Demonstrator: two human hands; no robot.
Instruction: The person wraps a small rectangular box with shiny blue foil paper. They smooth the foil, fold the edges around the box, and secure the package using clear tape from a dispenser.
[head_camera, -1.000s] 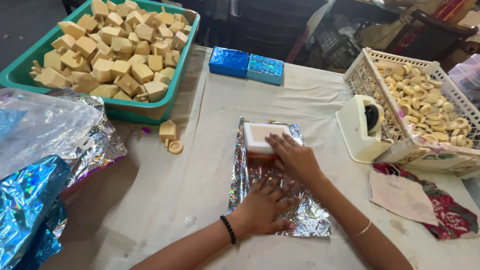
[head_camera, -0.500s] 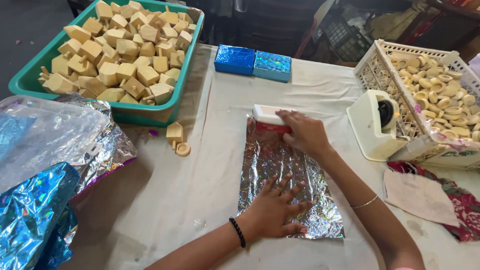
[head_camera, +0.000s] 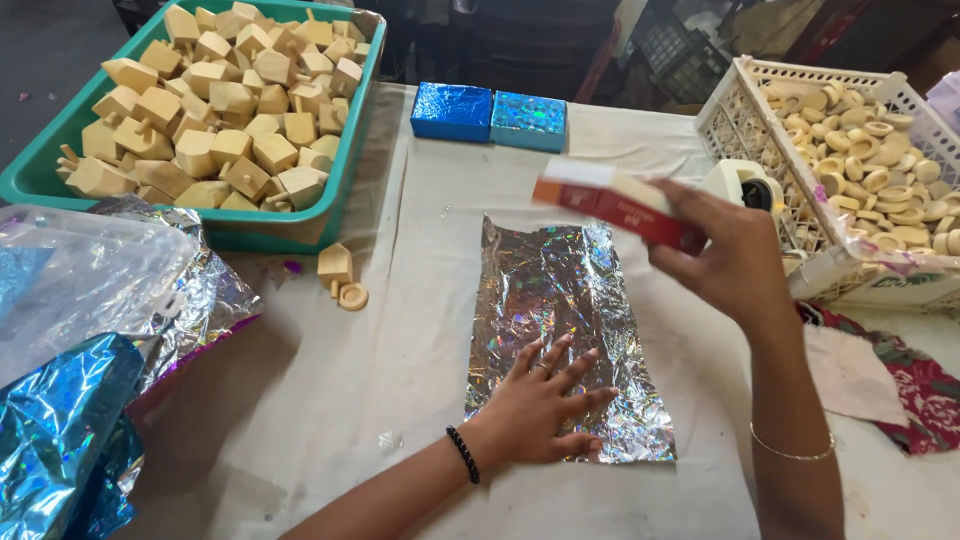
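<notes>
The right hand (head_camera: 735, 262) pinches a small red-and-white box (head_camera: 618, 203) by one end, tilted in the air above the far end of the silver foil sheet (head_camera: 563, 335), while the left hand (head_camera: 540, 400) lies spread flat on the foil's near end. Held so near its end, the box could slip and drop. If the flat palm lifts or drags, the crinkled foil may slide or tear on the cloth-covered worktop (head_camera: 400, 400).

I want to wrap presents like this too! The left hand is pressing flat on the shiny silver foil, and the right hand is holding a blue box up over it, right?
Nearly. The left hand does press flat on the shiny silver foil, but the box that the right hand holds above it is red and white, not blue. The head view shows this. The two blue boxes lie farther back on the table.
</notes>
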